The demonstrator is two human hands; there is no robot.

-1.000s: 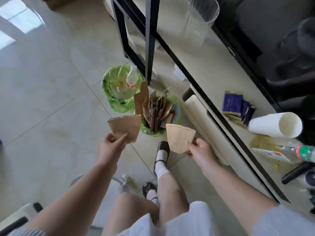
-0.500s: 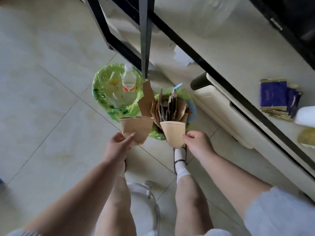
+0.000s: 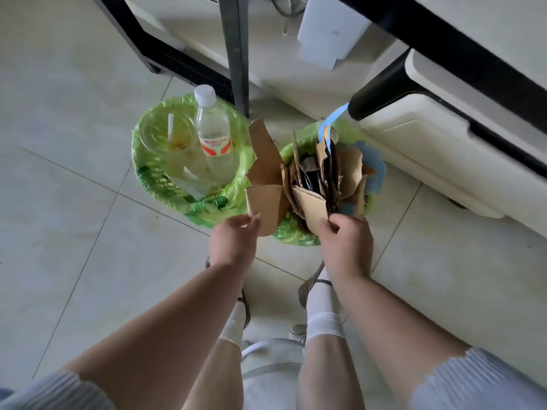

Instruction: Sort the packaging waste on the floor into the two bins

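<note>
Two bins lined with green bags stand on the tiled floor. The left bin (image 3: 148, 173) holds a clear plastic bottle (image 3: 213, 137) and a clear plastic cup (image 3: 165, 137). Upright brown cardboard scraps fill the right bin (image 3: 376, 167). My left hand (image 3: 233, 241) grips a flat brown cardboard piece (image 3: 263, 205) at the right bin's near-left rim. My right hand (image 3: 344, 244) pinches a second brown cardboard piece (image 3: 310, 208), its top among the scraps in that bin.
A black metal table leg (image 3: 236, 54) rises just behind the bins, with a black frame bar (image 3: 142, 42) to its left. A cream appliance (image 3: 429, 149) lies on the floor at the right. My legs and white socks show below, above a chair base (image 3: 266, 356).
I have leaned closer over the bins. Both hands moved forward with their cardboard pieces, from in front of the bins to the rim of the right bin.
</note>
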